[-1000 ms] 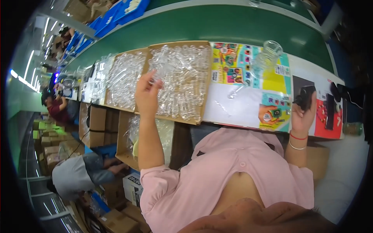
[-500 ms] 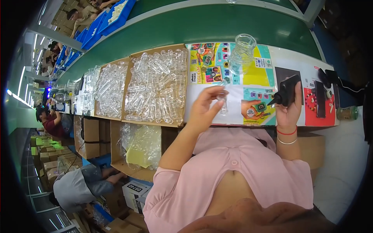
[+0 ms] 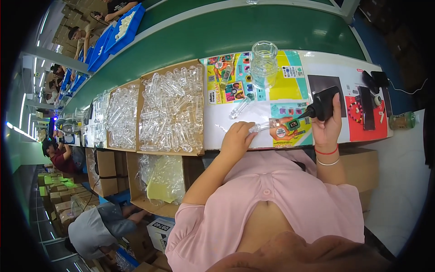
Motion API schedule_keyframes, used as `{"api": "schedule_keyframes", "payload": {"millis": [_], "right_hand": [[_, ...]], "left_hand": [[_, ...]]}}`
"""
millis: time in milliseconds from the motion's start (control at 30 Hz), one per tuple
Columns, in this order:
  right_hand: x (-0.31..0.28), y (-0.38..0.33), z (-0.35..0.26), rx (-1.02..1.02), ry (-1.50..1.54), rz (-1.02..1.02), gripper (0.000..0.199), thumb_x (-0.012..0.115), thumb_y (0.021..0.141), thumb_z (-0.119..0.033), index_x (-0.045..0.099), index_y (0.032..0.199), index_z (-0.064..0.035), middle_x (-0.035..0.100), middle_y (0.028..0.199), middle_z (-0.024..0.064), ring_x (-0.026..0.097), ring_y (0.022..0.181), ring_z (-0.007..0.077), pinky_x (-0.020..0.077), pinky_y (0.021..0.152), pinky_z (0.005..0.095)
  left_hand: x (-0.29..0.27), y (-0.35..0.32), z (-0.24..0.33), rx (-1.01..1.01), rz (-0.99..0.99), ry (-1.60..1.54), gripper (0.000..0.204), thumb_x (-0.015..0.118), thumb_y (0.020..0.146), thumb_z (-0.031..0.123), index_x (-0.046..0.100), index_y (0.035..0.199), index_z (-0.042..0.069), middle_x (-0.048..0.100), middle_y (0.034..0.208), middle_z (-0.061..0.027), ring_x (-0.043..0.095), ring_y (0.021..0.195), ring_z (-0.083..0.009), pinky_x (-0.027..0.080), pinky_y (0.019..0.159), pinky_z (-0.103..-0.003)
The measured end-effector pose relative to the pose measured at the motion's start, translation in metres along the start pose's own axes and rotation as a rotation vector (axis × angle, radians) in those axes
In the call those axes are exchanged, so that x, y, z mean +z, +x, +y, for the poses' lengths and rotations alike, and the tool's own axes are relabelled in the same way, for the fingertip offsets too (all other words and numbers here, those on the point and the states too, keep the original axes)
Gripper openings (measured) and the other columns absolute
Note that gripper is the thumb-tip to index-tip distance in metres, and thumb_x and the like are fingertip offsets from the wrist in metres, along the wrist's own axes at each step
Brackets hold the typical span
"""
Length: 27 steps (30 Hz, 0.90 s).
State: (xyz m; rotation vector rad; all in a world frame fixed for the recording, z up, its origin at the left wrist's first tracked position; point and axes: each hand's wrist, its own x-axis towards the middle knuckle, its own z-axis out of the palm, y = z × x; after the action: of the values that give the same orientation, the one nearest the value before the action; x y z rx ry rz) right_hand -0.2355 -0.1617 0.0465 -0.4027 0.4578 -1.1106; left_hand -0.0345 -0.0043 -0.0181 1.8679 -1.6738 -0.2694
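Observation:
Pinched in the fingers of my left hand [image 3: 237, 139] is a small clear plastic tube [image 3: 262, 127], held level with one end toward the right. My right hand [image 3: 328, 129] grips a black squeeze bottle [image 3: 325, 102], tilted so its pointed nozzle aims left and down. A gap separates the nozzle tip from the tube. Beyond my left hand, a second clear tube [image 3: 241, 107] lies on the printed board. Farther back stands a clear, ribbed, jar-like vessel [image 3: 264, 68].
Cardboard trays [image 3: 203, 129] of clear tubes line the table's left side. At the right are a dark phone [image 3: 365, 105], a beaded bracelet [image 3: 355, 112] and a glass jar [image 3: 402, 120]. A green conveyor belt [image 3: 290, 29] runs behind. Co-workers sit at far left; one person [image 3: 93, 229] bends low beside boxes.
My left hand has come down nearer the table's front edge, and its tube has turned level toward the bottle. A second tube now shows lying on the board. The bottle stays in my right hand.

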Motion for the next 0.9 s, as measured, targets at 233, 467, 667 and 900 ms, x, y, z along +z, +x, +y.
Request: {"api": "schedule_keyframes", "payload": {"millis": [233,467,667,900], "right_hand": [[0.033,-0.006,0.004,-0.083,-0.088,-0.134,0.030,0.053,0.094,-0.033,0.054,0.106,-0.0057,0.059,0.090,0.0057,0.054,0.062,0.0074,0.0403,0.048,0.0152],[0.074,-0.023,0.011,-0.299,-0.165,-0.355,0.038,0.053,0.093,-0.033,0.047,0.116,-0.0035,0.053,0.107,0.0085,0.057,0.085,0.0134,0.0504,0.069,0.0239],[0.091,-0.041,0.010,-0.497,-0.564,-0.411,0.062,0.058,0.084,-0.054,0.047,0.108,0.0023,0.052,0.094,0.0115,0.055,0.077,0.0152,0.0472,0.066,0.0248],[0.098,-0.054,0.003,-0.688,-0.919,-0.615,0.051,0.058,0.086,-0.046,0.050,0.108,-0.0003,0.059,0.085,0.0130,0.060,0.076,0.0211,0.0478,0.069,0.0294]], "left_hand": [[-0.040,0.006,0.027,-0.296,0.170,-1.022,0.033,0.061,0.081,-0.006,0.052,0.113,-0.003,0.060,0.111,-0.0156,0.063,0.092,-0.0161,0.055,0.073,-0.026],[-0.076,0.011,0.061,-0.126,0.269,-1.224,0.037,0.057,0.082,-0.012,0.050,0.117,-0.004,0.059,0.109,-0.0159,0.061,0.100,-0.0217,0.053,0.087,-0.031],[-0.078,-0.003,0.064,-0.076,0.337,-1.177,0.040,0.059,0.080,-0.014,0.049,0.118,-0.006,0.058,0.115,-0.0181,0.060,0.105,-0.0228,0.051,0.090,-0.032],[-0.078,-0.008,0.062,0.009,0.387,-1.221,0.041,0.060,0.078,-0.016,0.048,0.116,-0.008,0.055,0.120,-0.0233,0.059,0.105,-0.0231,0.051,0.089,-0.032]]}}
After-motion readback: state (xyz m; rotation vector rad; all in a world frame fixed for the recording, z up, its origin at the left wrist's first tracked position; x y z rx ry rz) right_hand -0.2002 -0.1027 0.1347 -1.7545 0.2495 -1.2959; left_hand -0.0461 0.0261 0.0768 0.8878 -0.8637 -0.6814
